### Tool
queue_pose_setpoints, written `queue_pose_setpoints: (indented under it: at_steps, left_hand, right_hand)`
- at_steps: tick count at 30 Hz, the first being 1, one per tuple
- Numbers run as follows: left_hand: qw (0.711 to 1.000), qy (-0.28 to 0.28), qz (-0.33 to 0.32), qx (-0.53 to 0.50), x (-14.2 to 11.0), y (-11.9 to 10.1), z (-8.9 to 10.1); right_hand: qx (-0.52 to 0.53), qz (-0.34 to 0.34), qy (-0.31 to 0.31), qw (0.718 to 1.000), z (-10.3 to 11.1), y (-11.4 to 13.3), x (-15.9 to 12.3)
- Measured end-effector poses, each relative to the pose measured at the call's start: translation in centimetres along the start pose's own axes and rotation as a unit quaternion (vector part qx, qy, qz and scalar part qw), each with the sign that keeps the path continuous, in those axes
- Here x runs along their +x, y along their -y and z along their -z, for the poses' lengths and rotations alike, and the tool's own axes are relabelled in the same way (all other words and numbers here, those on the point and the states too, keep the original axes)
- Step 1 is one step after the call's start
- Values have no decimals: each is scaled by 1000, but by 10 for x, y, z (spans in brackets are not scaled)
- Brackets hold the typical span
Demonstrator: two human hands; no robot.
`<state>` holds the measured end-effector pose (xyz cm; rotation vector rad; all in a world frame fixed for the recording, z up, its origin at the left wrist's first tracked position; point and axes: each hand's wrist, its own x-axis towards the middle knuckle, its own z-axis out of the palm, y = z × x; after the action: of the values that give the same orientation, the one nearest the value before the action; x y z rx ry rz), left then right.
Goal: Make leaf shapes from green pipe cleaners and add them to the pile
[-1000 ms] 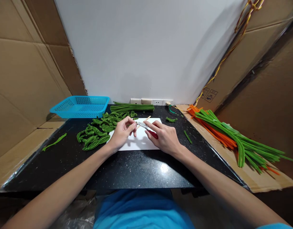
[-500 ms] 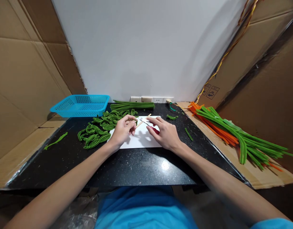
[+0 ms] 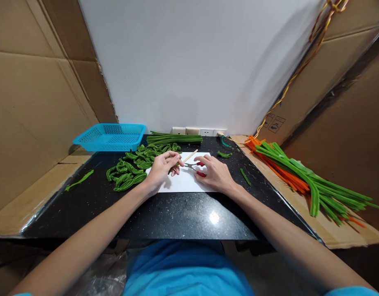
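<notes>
Spread wider than before, pliers (image 3: pixel 190 165) are being gripped over paper (image 3: pixel 180 186) by the right hand (image 3: pixel 218 173), the curled left hand's (image 3: pixel 161 170) hold being hidden, green loops (image 3: pixel 143 165) being heaped, seemingly done, straight strips (image 3: pixel 174 139) being left unworked.

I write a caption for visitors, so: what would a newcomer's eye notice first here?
Probably the bright blue basket at the back left, and the orange strips and green strips on cardboard at the right. Then, at centre, the right hand holds a red-handled tool over white paper.

Left hand (image 3: pixel 161 169) curled, right hand (image 3: pixel 217 174) arched.
</notes>
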<state>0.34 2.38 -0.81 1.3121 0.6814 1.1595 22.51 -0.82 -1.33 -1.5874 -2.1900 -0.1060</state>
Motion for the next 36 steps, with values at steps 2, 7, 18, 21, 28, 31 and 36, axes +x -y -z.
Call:
queue_pose_setpoints:
  at_steps: [2, 7, 18, 21, 28, 31, 36]
  left_hand:
    - [1000, 1, 12, -1, 0, 0, 0]
    - [999, -18, 36, 10, 0, 0, 0]
    - [997, -43, 63, 14, 2, 8, 2]
    - [998, -42, 47, 19, 2, 7, 2]
    - [996, -69, -7, 58, 4, 10, 5]
    - [996, -69, 11, 55, 5, 13, 7]
    - [994, -68, -2, 82, 3, 16, 5]
  right_hand:
    - [7, 7, 2, 1000, 0, 0, 0]
    - [52, 6, 8, 999, -7, -8, 3]
    - [115, 10, 15, 993, -15, -19, 9]
    - [118, 8, 15, 993, -15, -18, 9]
    - [134, 13, 10, 991, -17, -19, 8]
    - [145, 19, 13, 989, -19, -22, 8]
    - [191, 13, -5, 982, -21, -24, 6]
